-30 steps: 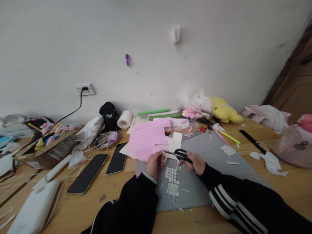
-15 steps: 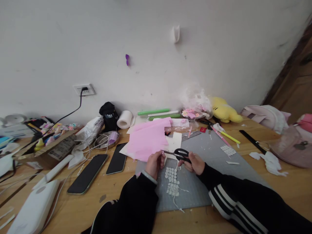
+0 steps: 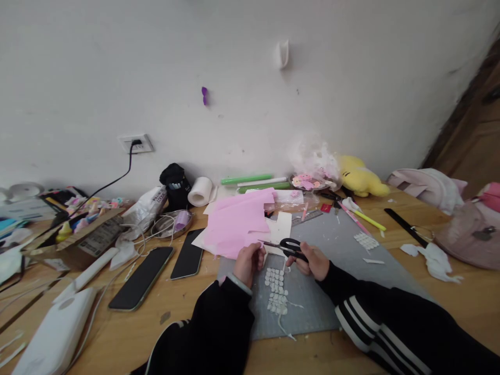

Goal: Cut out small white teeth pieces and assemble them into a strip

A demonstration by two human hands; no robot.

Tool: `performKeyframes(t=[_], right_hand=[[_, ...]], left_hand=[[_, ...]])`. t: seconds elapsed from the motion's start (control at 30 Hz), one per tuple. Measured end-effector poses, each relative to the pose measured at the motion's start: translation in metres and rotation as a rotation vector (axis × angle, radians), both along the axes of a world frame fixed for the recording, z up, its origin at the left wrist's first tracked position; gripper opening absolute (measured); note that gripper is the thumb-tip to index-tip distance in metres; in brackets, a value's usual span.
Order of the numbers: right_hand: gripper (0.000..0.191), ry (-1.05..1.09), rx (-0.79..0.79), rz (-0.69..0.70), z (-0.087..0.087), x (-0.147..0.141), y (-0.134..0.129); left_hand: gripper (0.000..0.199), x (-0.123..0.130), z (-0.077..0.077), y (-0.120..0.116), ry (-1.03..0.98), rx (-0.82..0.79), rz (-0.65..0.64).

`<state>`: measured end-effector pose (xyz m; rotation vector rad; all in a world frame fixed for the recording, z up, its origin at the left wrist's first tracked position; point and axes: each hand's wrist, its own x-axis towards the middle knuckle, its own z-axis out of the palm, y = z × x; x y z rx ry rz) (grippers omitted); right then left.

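My right hand (image 3: 312, 261) is closed around the black handles of a pair of scissors (image 3: 291, 247), whose blades point left toward my other hand. My left hand (image 3: 250, 263) is pinched at the blade tips; whatever its fingers hold is too small to make out. Just beyond it lie sheets of pink paper (image 3: 238, 221) over cream-coloured card. Below the scissors, rows of small whitish rounded pieces (image 3: 277, 291) rest on a grey cutting mat (image 3: 320, 307), with thin white strands beside them.
Two dark phones (image 3: 141, 278) and a white power bank (image 3: 54, 333) lie at left, near a cardboard box (image 3: 78, 242). A toilet roll (image 3: 200, 191), green rolls and a yellow plush toy (image 3: 361, 177) stand along the wall. At right are a black strip (image 3: 404, 226) and crumpled tissue (image 3: 435, 263).
The scissors' blades and handles have parted slightly. Both hands stay in nearly the same place.
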<state>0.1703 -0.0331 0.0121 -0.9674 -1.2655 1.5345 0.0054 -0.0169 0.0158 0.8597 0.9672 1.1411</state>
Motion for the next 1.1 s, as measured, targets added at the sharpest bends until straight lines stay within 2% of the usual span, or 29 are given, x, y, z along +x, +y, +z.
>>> performKeyframes(t=[0.33,0.73,1.1], right_hand=[[0.060,-0.007,-0.034,-0.005,0.006,0.000,-0.002],[0.075,-0.002,0.007,0.012,-0.005,0.001,0.002],[0.077,-0.001,0.037,-0.006,-0.007,0.002,0.003]], left_hand=[[0.024,0.000,0.002,-0.001,0.002,-0.015,-0.012],[0.025,0.000,0.001,-0.001,0.016,-0.030,0.006],[0.023,0.000,0.002,-0.002,0.018,-0.012,0.002]])
